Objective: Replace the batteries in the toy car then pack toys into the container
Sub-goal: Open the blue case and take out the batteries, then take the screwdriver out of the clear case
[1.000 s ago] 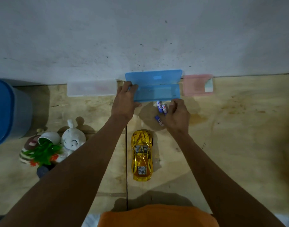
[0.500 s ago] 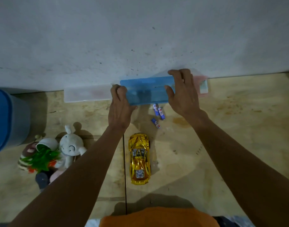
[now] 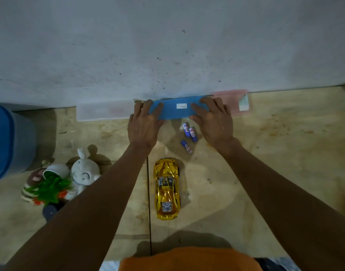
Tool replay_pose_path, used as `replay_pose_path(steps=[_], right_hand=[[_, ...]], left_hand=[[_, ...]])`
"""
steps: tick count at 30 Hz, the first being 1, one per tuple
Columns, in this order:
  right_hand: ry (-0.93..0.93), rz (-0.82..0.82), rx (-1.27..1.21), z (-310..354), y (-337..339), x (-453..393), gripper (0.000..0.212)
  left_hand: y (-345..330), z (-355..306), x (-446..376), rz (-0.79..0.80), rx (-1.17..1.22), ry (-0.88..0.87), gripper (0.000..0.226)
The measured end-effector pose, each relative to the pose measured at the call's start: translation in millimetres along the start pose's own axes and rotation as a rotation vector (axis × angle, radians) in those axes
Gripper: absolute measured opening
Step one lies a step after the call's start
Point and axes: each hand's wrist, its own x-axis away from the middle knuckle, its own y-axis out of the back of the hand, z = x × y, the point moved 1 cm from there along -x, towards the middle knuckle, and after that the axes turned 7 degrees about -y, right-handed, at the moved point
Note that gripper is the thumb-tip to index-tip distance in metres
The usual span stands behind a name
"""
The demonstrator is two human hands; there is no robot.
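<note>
Both hands lie flat with fingers spread on the shut blue plastic case (image 3: 177, 110) against the wall, the left hand (image 3: 145, 125) on its left end and the right hand (image 3: 214, 122) on its right, neither curled round anything. Three loose batteries (image 3: 189, 133) lie on the counter (image 3: 285, 153) just beside the right hand, so a careless wrist could roll them away. The gold toy car (image 3: 167, 189) sits nearer the person, roof up and untouched, its battery hatch presumably underneath.

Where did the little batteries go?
The batteries lie on the floor between the two hands, just below the blue case and above the gold toy car.
</note>
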Motion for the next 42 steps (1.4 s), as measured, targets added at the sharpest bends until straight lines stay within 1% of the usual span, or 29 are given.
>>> replay_pose_path(steps=[5, 10, 15, 17, 19, 21, 23, 25, 26, 28, 29, 31, 35, 38, 40, 42], right_hand=[[-0.009, 0.026, 0.081, 2.5, -4.9, -4.1, 0.039], [-0.060, 0.065, 0.080, 6.6, -7.7, -4.0, 0.042], [-0.075, 0.166, 0.156, 17.2, 5.6, -9.0, 0.044], [-0.100, 0.215, 0.194, 24.4, 13.0, -10.4, 0.046], [-0.124, 0.264, 0.202, 32.5, 18.6, -10.4, 0.049], [-0.161, 0.307, 0.186, 39.1, 22.6, -7.9, 0.053], [-0.202, 0.275, 0.104, 47.9, 24.4, 1.0, 0.051], [-0.230, 0.192, -0.064, 67.6, 22.7, 13.8, 0.041], [-0.233, 0.180, -0.154, 81.7, 21.0, 20.5, 0.037], [-0.247, 0.215, -0.332, 151.7, 1.8, 31.4, 0.031], [-0.285, 0.242, -0.427, 160.0, 0.7, 34.6, 0.028], [-0.385, 0.269, -0.550, 208.9, -16.2, 29.9, 0.023], [-0.539, 0.387, -0.725, 231.4, -24.5, 23.4, 0.024], [-0.730, 0.432, -0.818, 249.2, -28.9, 14.4, 0.031], [-0.897, 0.404, -0.909, 272.8, -37.3, 1.2, 0.031], [-1.042, 0.355, -1.020, 290.6, -44.0, -8.8, 0.036]], left_hand=[[-3.3, 0.1, -10.6, 0.027, -0.034, 0.007, 0.055], [-4.8, 1.2, -13.1, 0.046, -0.047, 0.015, 0.054], [4.1, -3.2, -16.5, 0.102, -0.080, 0.034, 0.054], [9.0, -4.5, -15.7, 0.145, -0.039, 0.035, 0.058], [12.2, -1.1, -9.2, 0.202, 0.017, 0.040, 0.067], [16.3, 2.9, 3.5, 0.218, 0.087, 0.049, 0.074], [21.9, 7.7, 19.9, 0.165, 0.150, 0.065, 0.071], [27.8, 24.2, 39.2, 0.083, 0.198, 0.095, 0.062], [29.9, 35.3, 48.1, 0.036, 0.213, 0.119, 0.058], [33.2, 99.5, 77.2, -0.069, 0.227, 0.159, 0.051], [32.1, 105.6, 81.3, -0.104, 0.214, 0.166, 0.048], [34.9, 153.6, 85.3, -0.099, 0.219, 0.205, 0.047], [39.3, 170.6, 81.3, -0.072, 0.160, 0.222, 0.050], [38.1, 180.7, 69.5, -0.017, 0.114, 0.168, 0.057], [36.9, 199.1, 54.1, 0.020, 0.081, 0.109, 0.061], [33.1, 208.4, 42.1, 0.064, 0.074, 0.060, 0.062]])
